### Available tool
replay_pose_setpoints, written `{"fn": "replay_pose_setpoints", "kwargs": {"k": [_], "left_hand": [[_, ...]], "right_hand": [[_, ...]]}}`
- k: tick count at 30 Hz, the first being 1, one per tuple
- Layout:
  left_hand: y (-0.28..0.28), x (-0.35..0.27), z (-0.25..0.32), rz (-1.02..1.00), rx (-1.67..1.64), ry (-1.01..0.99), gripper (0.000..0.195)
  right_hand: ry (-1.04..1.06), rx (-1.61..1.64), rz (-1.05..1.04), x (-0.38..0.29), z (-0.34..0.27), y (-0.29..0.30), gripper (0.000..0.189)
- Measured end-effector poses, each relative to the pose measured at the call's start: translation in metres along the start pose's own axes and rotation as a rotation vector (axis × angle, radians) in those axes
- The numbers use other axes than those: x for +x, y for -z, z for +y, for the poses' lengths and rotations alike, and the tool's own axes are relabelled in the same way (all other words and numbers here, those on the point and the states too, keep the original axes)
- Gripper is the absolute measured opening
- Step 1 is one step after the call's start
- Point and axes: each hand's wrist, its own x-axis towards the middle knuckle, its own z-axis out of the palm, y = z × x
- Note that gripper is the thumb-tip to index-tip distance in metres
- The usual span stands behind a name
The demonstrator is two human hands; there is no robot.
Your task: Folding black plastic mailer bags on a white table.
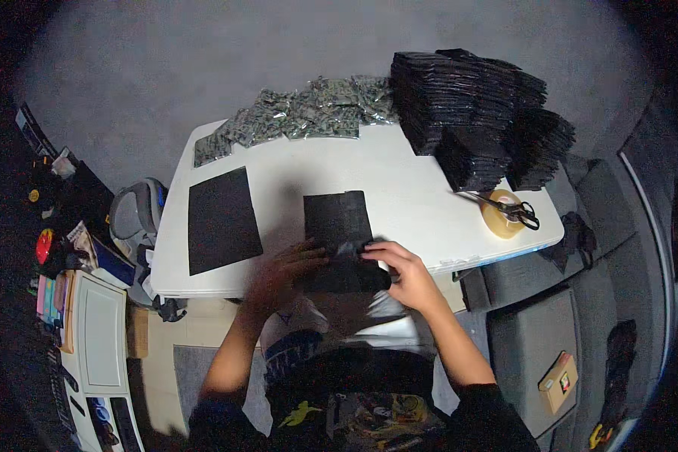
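Observation:
A black folded piece (339, 217), fabric or plastic, lies at the table's near edge, its lower end reaching past the rim toward my body. My right hand (409, 274) is at its right side, fingertips on top and thumb lower, with a dark edge between them. My left hand (291, 268) is over its left side, blurred and in shadow, so its exact contact is unclear. A flat black rectangular sheet (223, 220) lies to the left of my left hand.
Clear-wrapped camouflage-patterned packets (316, 110) line the far edge of the white table (407, 209). Tall stacks of black packets (457, 96) stand at the far right. Scissors (522, 214) rest on a tape roll (497, 223). A grey sofa (520, 282) stands right; a white cabinet (101, 333) left.

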Motion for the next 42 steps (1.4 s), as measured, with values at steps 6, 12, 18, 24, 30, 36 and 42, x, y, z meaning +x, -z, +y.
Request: {"fn": "replay_pose_setpoints", "kwargs": {"k": [6, 12, 18, 24, 30, 36, 42], "left_hand": [[0.008, 0.010, 0.016, 0.092, -0.130, 0.121, 0.042], [-0.007, 0.021, -0.007, 0.127, -0.434, 0.393, 0.031], [0.047, 0.096, 0.031, 0.419, -0.693, 0.155, 0.053], [0.032, 0.100, 0.022, 0.036, -0.274, 0.302, 0.050], [-0.017, 0.060, -0.027, -0.013, -0.368, 0.112, 0.050], [0.018, 0.099, 0.033, 0.619, -0.563, 0.233, 0.049], [0.031, 0.123, -0.008, 0.292, -0.455, 0.328, 0.051]], "right_hand": [[0.098, 0.010, 0.152, 0.006, 0.041, -0.012, 0.022], [-0.033, 0.150, 0.289, 0.026, 0.028, -0.017, 0.019], [0.143, 0.310, 0.518, 0.097, 0.015, 0.016, 0.026], [0.099, 0.524, 0.526, 0.139, -0.025, 0.030, 0.028], [0.140, 0.532, 0.528, 0.154, -0.024, 0.050, 0.028], [0.114, 0.757, 0.391, 0.152, -0.010, 0.035, 0.025], [0.016, 0.830, 0.391, 0.153, 0.005, 0.019, 0.034]]}}
